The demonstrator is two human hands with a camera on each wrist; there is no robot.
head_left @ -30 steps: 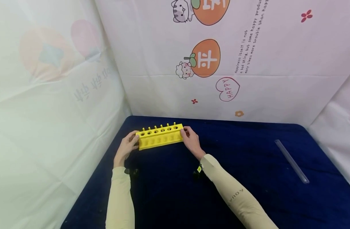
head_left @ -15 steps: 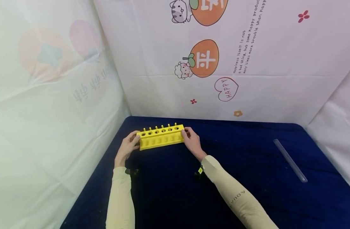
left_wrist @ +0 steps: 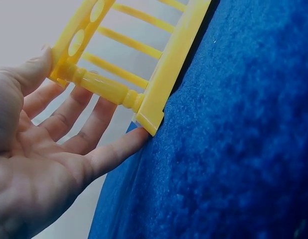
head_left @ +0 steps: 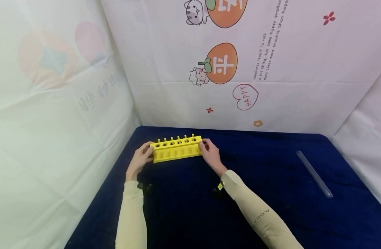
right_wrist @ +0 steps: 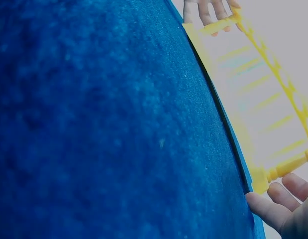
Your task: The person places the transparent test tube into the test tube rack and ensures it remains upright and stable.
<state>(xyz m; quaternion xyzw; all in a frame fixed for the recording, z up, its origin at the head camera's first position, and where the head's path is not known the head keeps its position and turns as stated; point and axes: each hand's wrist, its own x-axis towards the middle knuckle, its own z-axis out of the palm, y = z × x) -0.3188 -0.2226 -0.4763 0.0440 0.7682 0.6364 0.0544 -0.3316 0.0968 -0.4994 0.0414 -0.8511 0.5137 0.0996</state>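
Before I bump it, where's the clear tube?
In the head view, the clear tube lies on the blue cloth, right of the right hand.

- The left end of the yellow test-tube rack point(head_left: 177, 152) is gripped by the left hand point(head_left: 139, 160), fingers point(left_wrist: 119, 151) spread.
- Its right end is gripped by the right hand point(head_left: 211, 156).
- Both sleeved forearms point(head_left: 132, 214) are stretched toward it.

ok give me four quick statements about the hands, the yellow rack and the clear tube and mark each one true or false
1. The left hand and the right hand both hold the yellow rack. True.
2. The clear tube lies on the dark blue cloth. True.
3. The clear tube sits in the yellow rack. False: they are apart.
4. The right hand grips the yellow rack's left end. False: the left hand does.
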